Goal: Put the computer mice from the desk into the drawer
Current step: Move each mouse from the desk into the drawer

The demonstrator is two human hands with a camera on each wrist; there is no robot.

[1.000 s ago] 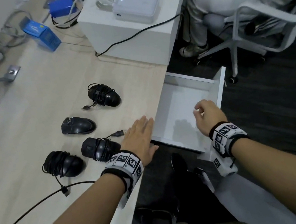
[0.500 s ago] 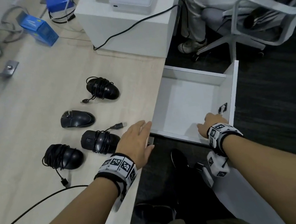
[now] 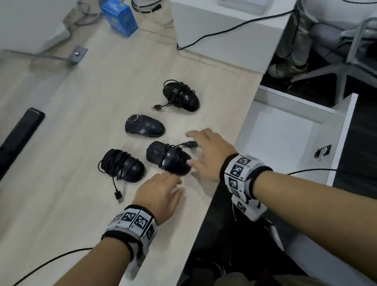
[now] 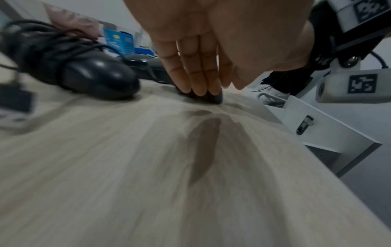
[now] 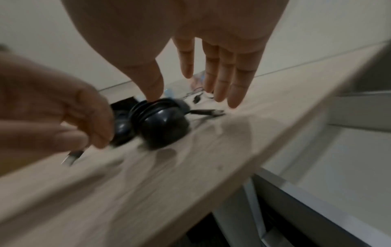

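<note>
Several black computer mice lie on the light wood desk (image 3: 57,129), most wrapped in their own cables. The nearest wrapped mouse (image 3: 167,157) lies by the desk's right edge, its USB plug (image 3: 189,144) pointing right. My left hand (image 3: 163,191) is flat with straight fingers (image 4: 198,78), and their tips touch this mouse's near end (image 4: 213,99). My right hand (image 3: 205,151) hovers just right of and over the same mouse (image 5: 162,123), fingers (image 5: 220,71) spread and holding nothing. The white drawer (image 3: 344,133) stands pulled out to the right, below the desk edge, with nothing inside.
Another wrapped mouse (image 3: 122,165) lies left of the nearest one, a bare mouse (image 3: 144,126) behind it, and a further wrapped mouse (image 3: 181,97) beyond that. A white box (image 3: 227,35), blue cartons (image 3: 119,16) and a black bar (image 3: 17,142) stand farther back. A seated person's legs (image 3: 298,34) are at the right.
My right hand pulled the drawer further out, then let go of its front and swung left over the nearest mouse. My left hand slid from the desk edge to that mouse.
</note>
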